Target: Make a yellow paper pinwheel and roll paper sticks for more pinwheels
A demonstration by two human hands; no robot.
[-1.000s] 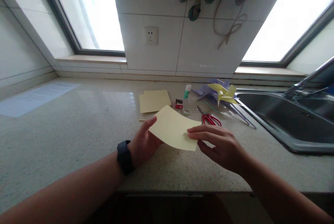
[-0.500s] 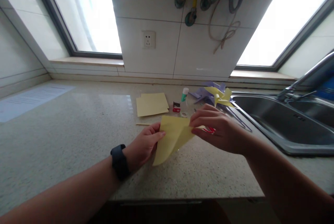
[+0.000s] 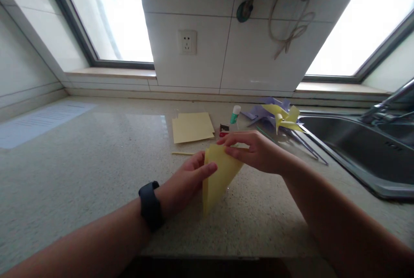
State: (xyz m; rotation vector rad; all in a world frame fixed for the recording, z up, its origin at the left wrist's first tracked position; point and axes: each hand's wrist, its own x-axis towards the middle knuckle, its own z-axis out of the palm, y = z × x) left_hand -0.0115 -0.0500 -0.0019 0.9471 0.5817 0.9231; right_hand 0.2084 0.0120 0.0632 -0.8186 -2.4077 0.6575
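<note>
A sheet of yellow paper, bent over on itself, is held above the front part of the counter. My left hand grips its left edge, thumb on the near face and fingers behind. At the paper's top edge, my right hand pinches it between thumb and fingers. Just beyond lie more yellow sheets in a stack and a thin pale stick. Behind my right hand are a small red and black object, partly hidden, and a glue stick standing upright.
Purple and yellow paper pinwheels lie at the back right, their sticks beside the steel sink. A printed sheet is on the counter at far left. The tiled wall bears a socket.
The right side of the yellow paper has been brought over to the left, doubling the sheet. My right hand has moved left with it, now in front of the small things behind.
</note>
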